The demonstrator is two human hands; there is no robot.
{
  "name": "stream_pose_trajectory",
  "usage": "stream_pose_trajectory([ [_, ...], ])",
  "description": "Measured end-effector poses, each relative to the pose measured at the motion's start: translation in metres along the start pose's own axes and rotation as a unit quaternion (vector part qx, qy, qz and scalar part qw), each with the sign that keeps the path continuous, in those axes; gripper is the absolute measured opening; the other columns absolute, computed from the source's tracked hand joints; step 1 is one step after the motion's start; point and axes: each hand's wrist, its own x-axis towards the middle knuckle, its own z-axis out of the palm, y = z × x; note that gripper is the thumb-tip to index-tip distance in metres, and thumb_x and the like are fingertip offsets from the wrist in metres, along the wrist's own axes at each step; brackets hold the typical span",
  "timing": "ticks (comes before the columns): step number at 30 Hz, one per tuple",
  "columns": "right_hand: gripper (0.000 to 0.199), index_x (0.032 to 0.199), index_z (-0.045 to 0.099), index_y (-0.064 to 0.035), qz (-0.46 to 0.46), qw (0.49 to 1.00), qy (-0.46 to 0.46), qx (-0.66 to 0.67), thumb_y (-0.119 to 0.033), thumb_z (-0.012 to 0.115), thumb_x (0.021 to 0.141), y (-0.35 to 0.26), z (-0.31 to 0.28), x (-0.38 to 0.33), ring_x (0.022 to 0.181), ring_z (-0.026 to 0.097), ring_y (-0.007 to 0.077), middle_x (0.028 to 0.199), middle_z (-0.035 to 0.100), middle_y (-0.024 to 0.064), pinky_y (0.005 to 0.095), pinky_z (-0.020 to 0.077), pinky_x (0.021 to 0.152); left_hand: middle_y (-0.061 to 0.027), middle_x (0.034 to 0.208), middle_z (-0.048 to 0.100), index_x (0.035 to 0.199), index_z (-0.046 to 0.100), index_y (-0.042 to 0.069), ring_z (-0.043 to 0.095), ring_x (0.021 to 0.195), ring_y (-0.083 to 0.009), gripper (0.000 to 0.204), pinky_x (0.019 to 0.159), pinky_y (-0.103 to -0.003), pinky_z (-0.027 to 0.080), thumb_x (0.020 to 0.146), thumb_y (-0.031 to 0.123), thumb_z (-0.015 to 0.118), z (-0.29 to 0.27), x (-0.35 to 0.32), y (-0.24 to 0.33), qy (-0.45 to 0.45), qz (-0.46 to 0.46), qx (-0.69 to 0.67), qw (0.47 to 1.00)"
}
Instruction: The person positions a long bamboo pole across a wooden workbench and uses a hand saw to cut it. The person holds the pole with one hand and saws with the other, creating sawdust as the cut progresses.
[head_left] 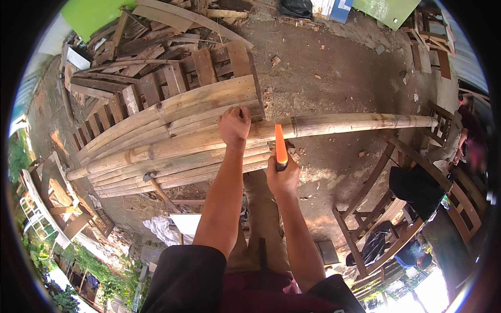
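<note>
A long bamboo pole (339,123) lies crosswise in front of me, its right part reaching out past the other bamboo. My left hand (235,125) is a closed fist over this pole and the split bamboo behind it. What it holds, if anything, is hidden. In my right hand (283,177), just nearer than the pole, is an orange tapered tool (281,143) with a dark collar, pointing away from me. Its kind cannot be made out. More bamboo lengths (209,159) lie side by side to the left. A hammer (159,190) rests with its head against them.
Behind the bamboo is a slatted wooden pallet (177,78) with a heap of scrap boards (141,52). Wooden frames (365,182) stand at the right, near another person (469,130). A white panel (187,223) lies near my left forearm. Rubble dots the dirt floor (334,73).
</note>
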Motion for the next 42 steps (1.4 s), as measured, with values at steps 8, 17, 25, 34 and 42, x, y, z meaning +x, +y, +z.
stream_pose_trajectory([
  [8,0.014,0.093,0.068,0.0041,0.034,0.991,0.041,0.120,-0.010,0.067,0.093,0.044,0.000,-0.049,0.055,0.049,0.0061,0.059,0.056,0.0022,0.0288,0.0407,0.051,-0.0091,0.090,0.065,0.084,0.062,0.010,0.060,0.089,-0.0311,0.018,0.080,-0.046,0.044,0.088,0.027,0.061,0.002,-0.077,-0.011,0.036,0.041,0.041,0.998],
  [17,0.013,0.092,0.065,0.0019,0.053,0.991,-0.055,0.110,-0.011,0.067,0.094,0.061,-0.067,-0.105,0.062,0.053,0.0045,0.064,0.058,0.0000,0.0259,0.0443,0.055,-0.0076,0.094,0.064,0.099,0.066,0.010,0.060,0.095,-0.0302,0.022,0.085,-0.045,0.044,0.085,0.027,0.065,0.000,-0.070,-0.026,0.014,0.098,0.037,0.994],
  [25,0.029,0.098,0.063,-0.0010,0.065,0.972,-0.078,0.210,-0.030,0.067,0.099,0.045,-0.075,-0.122,0.061,0.058,0.0080,0.066,0.060,0.0015,0.0262,0.0469,0.058,-0.0111,0.134,0.057,0.114,0.064,0.007,0.048,0.131,-0.0320,0.037,0.110,-0.053,0.031,0.096,0.039,0.056,0.007,-0.060,-0.033,0.143,-0.010,0.086,0.986],
  [34,0.026,0.087,0.064,-0.0008,0.090,0.993,-0.047,0.066,-0.024,0.073,0.093,0.016,-0.092,-0.137,0.053,0.049,0.0079,0.056,0.054,0.0045,0.0308,0.0424,0.051,-0.0067,0.130,0.062,0.110,0.069,0.010,0.056,0.122,-0.0234,0.040,0.105,-0.044,0.035,0.096,0.043,0.051,0.005,-0.053,-0.008,0.015,-0.178,0.070,0.982],
  [42,0.022,0.087,0.067,0.0000,0.100,0.994,-0.044,0.029,-0.021,0.069,0.096,-0.041,-0.079,-0.087,0.054,0.051,0.0053,0.055,0.056,0.0051,0.0303,0.0417,0.050,-0.0104,0.083,0.072,0.068,0.070,0.006,0.068,0.085,-0.0304,0.044,0.086,-0.044,0.046,0.093,0.038,0.053,0.002,-0.025,0.002,-0.021,-0.206,0.045,0.977],
])
